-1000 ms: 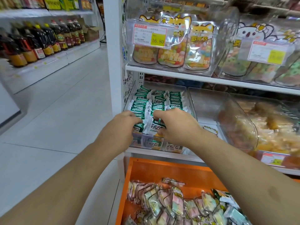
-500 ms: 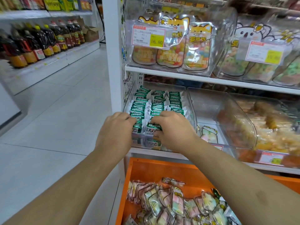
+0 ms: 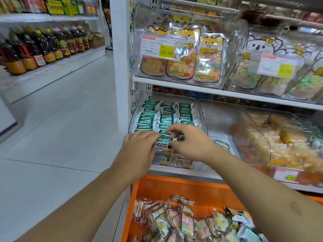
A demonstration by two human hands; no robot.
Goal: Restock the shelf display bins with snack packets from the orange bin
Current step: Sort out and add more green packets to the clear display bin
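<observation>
Both hands — left hand (image 3: 138, 151) and right hand (image 3: 190, 145) — pinch green snack packets (image 3: 166, 119) at the front of the clear display bin (image 3: 201, 119) above the orange bin (image 3: 174, 187); the packets are judged light, crinkly and slippery — grip at the sealed edges.

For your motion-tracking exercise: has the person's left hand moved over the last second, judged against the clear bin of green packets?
Yes. The left hand has shifted rightward along the clear bin's front, closing on the right hand over the green packets.
</observation>
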